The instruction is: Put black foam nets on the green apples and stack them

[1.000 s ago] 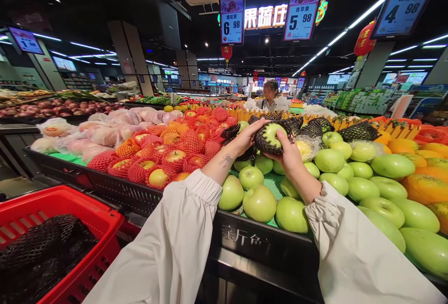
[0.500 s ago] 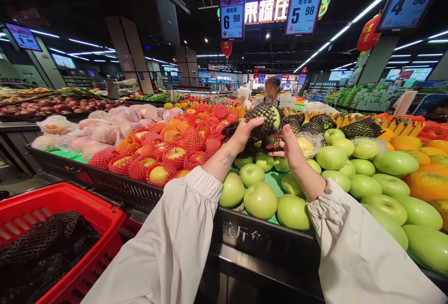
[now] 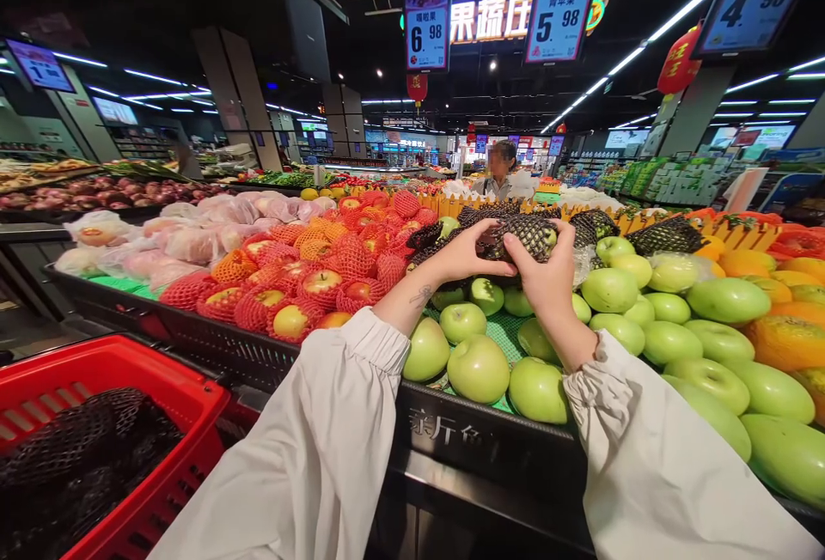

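Black netting [image 3: 516, 230] covers most of the green apple [image 3: 536, 236] in front of you, held just above the green apples in the display bin [image 3: 547, 448], and only a little bare skin shows at its right end. Your fingers block its far side, and dark nets crowd behind it, so where its netting stops is hard to make out.

Down at your left, the red basket [image 3: 186, 371] is cut off by the frame, its dark, netted contents unclear. Across the display, a person [image 3: 499, 173] is hidden from the chest down.

Now your hands: both forearms reach forward, sleeves gathered at the wrists. Your right hand [image 3: 546, 272] curves around the netted apple, thumb on the near side, fingers over the right end. Your left hand [image 3: 465, 252] makes a C at the left end, thumb below, fingers above, dark mesh filling the gap; whether those 2 sides grip it, I cannot tell.
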{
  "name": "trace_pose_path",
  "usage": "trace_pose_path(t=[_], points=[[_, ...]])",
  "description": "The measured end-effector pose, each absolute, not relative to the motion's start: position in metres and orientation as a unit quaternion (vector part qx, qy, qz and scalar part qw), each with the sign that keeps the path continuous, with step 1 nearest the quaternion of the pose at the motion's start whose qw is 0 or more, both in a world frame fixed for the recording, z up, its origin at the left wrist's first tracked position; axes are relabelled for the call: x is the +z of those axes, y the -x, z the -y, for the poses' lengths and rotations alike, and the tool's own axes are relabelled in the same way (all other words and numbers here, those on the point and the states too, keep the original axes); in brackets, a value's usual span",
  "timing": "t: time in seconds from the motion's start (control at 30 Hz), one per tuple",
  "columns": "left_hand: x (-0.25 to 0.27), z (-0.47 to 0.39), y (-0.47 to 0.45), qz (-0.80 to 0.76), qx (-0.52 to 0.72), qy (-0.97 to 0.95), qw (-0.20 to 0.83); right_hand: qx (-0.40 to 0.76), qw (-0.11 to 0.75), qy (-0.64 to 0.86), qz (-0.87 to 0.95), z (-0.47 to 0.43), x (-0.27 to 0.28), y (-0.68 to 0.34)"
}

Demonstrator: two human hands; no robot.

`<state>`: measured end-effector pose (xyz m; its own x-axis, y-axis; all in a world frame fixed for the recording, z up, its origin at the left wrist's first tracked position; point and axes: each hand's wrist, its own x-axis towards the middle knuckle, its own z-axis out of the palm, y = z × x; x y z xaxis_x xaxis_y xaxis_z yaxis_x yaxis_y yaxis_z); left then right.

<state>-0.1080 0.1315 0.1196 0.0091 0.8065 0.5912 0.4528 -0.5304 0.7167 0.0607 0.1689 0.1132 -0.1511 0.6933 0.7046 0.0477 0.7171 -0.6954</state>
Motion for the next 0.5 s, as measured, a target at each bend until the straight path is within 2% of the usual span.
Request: trace_pose_path(t=[0.07, 0.13, 0.27, 0.33, 0.4, 0.5], points=[[0.117, -0.136, 0.113, -0.487, 0.514, -0.698, 0.111, 0.188, 0.555, 0.299, 0.753, -0.165, 0.125, -0.070], [0.116, -0.140, 0.119, -0.513, 0.481, -0.706, 0.084, 0.139, 0.462, 0.301, 0.823, -0.163, 0.135, -0.079], [0.114, -0.144, 0.126, -0.546, 0.434, -0.711, 0.090, 0.144, 0.211, 0.186, 0.949, -0.163, 0.141, -0.087], [0.114, -0.144, 0.126, -0.545, 0.422, -0.716, 0.115, 0.140, 0.128, 0.152, 0.970, -0.166, 0.137, -0.087], [0.114, -0.143, 0.125, -0.536, 0.414, -0.719, 0.153, 0.139, 0.097, 0.156, 0.973, -0.170, 0.133, -0.085], [0.112, -0.143, 0.123, -0.528, 0.404, -0.719, 0.203, 0.156, 0.096, 0.171, 0.968, -0.179, 0.128, -0.085]])
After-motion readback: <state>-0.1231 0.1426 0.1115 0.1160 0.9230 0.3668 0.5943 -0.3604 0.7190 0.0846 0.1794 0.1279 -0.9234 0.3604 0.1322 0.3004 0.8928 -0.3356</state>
